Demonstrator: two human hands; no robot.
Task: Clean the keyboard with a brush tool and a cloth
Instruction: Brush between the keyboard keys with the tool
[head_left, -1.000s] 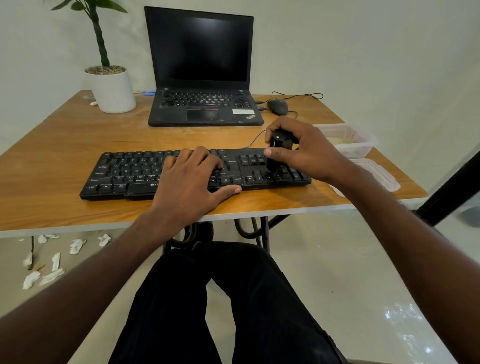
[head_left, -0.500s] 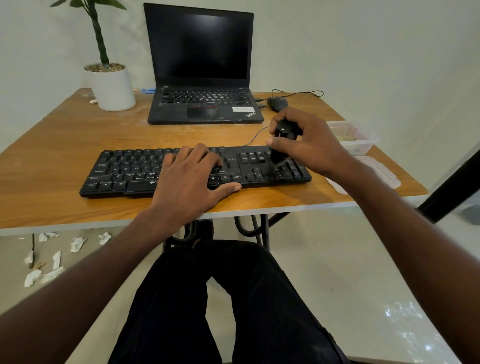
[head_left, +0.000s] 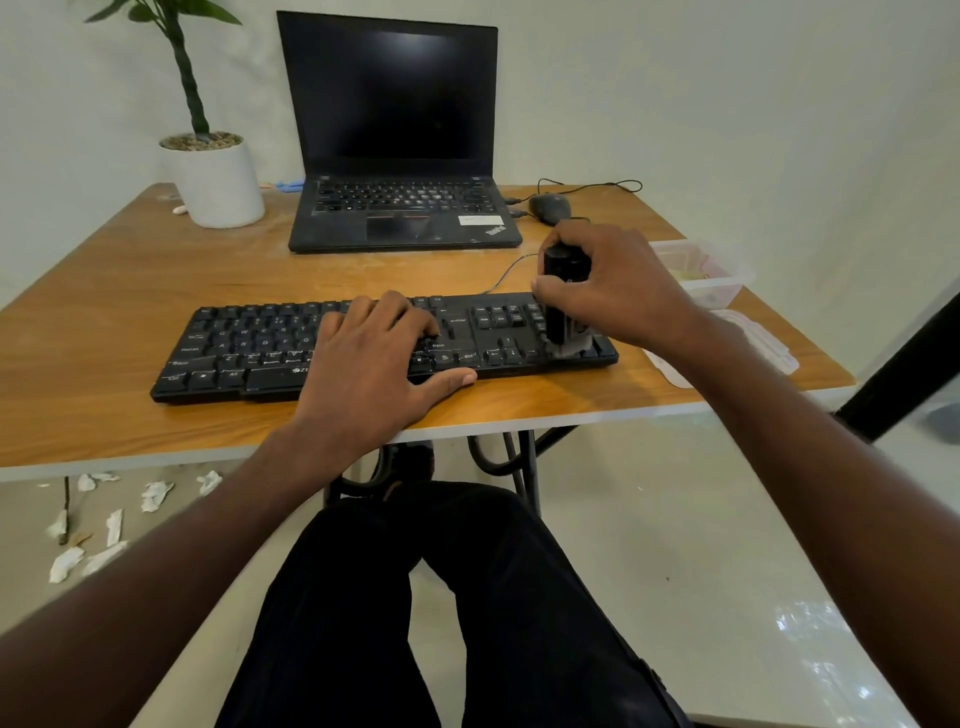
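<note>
- Black trousers (head_left: 441, 597) fill the near part of my view, with the pale floor around them and some torn white paper scraps (head_left: 104, 525) lying under the left side of the table (head_left: 104, 291).
- On the near half of the wooden table lies the black keyboard (head_left: 249, 348), the thing I must clean.
- My left hand (head_left: 374, 364) lies flat on its middle keys, fingers almost straight and holding nothing, the thumb along the front edge.
- My right hand (head_left: 618, 291) is curled around the black brush tool (head_left: 563, 291), gripping it upright; the pale bristles touch the keys at the right end of the keyboard.
- I judge the brushing step is in progress there, and the cloth is not visible to me.
- What could go wrong: the keyboard sits near the table's front edge, so a hard stroke toward me could slide it if the left hand lifts.
- Dust swept to the right may also fall into the open box beside it.
- Just right of the keyboard is a flat clear lid (head_left: 753, 348), partly hidden by my forearm.
- Behind the lid stands a clear plastic box (head_left: 727, 275); something yellowish is inside, but I cannot tell what it is.
- Farther back are an open laptop (head_left: 395, 140) with a dark screen, a wired mouse (head_left: 549, 208) and a white pot (head_left: 218, 182) holding a green plant and pebbles.
</note>
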